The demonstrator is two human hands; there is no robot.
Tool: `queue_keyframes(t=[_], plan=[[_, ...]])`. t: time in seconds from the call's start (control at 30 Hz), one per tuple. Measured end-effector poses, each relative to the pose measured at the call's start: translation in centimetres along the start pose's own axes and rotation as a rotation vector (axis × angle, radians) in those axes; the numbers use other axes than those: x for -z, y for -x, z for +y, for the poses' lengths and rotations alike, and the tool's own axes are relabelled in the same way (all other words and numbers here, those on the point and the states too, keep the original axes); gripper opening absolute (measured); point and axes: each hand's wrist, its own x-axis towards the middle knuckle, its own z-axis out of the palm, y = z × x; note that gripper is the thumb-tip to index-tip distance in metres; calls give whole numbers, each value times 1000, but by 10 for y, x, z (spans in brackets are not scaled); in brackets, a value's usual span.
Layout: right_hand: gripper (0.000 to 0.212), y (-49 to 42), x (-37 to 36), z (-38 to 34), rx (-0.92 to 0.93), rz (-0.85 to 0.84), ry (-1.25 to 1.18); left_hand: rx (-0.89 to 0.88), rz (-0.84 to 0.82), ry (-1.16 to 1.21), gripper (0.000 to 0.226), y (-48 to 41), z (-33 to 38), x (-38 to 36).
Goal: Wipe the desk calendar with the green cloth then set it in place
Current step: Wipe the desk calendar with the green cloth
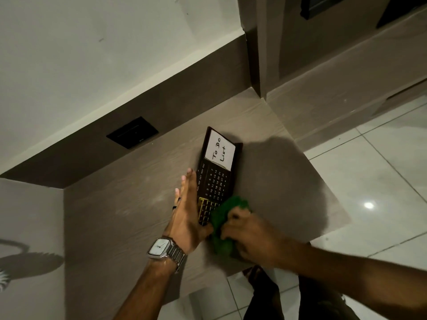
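The desk calendar (pixel 216 179) is a dark wooden board with white numbers, month names and a white "To Do List" pad at its far end. It stands on the wood-grain desk (pixel 120 211). My left hand (pixel 187 213), with a wristwatch, lies flat against the calendar's left edge, fingers stretched out, steadying it. My right hand (pixel 251 236) is closed around the bunched green cloth (pixel 225 225), which presses on the calendar's near end, over a gold grid frame. The cloth hides the calendar's near right corner.
A black wall plate (pixel 132 132) sits on the dark back panel behind the desk. A dark upright partition (pixel 254 65) rises at the desk's far right corner. White floor tiles (pixel 369 181) lie beyond the desk's right and near edges.
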Motion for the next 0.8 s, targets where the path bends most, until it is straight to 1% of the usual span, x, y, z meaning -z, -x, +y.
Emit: queue_keyframes(t=[0.07, 0.13, 0.17, 0.23, 0.33, 0.4, 0.47, 0.5, 0.53, 0.6, 0.63, 0.67, 0.7, 0.77, 0.8], plan=[[28, 7, -4, -7, 7, -109, -61, 3, 11, -6, 148, -1, 1, 0], [32, 3, 7, 0, -30, -142, -117, 21, 18, 0, 149, -1, 3, 0], [34, 0, 15, 3, -53, -129, -149, 27, 20, 4, 149, 0, 3, 1], [35, -6, 34, 11, -105, -23, -228, 4, 28, 0, 144, 2, 3, 2], [39, -17, 54, 18, -173, 214, -298, -12, 48, -13, 140, 4, 2, 7], [41, -26, 60, 20, -207, 323, -258, 11, 44, 16, 139, 6, 1, 11], [36, -36, 58, 19, -166, 359, -142, 37, 27, 35, 134, 9, -1, 16], [35, -39, 53, 18, -114, 335, -66, 52, 14, 35, 129, 11, 0, 18], [41, -42, 46, 18, -48, 274, 9, 65, 1, 37, 124, 12, 1, 18], [72, -48, 32, 21, 95, 116, 157, 83, -18, 70, 114, 14, 3, 19], [83, -52, 32, 26, 124, 93, 218, 88, -27, 83, 112, 15, 5, 19], [85, -56, 36, 33, 101, 129, 245, 90, -31, 87, 111, 16, 6, 19], [83, -61, 42, 39, 34, 187, 242, 91, -29, 85, 111, 17, 7, 20], [79, -69, 53, 44, -156, 288, 157, 87, -27, 88, 110, 17, 7, 20], [80, -71, 53, 42, -199, 305, 120, 80, -33, 94, 109, 17, 9, 21]])
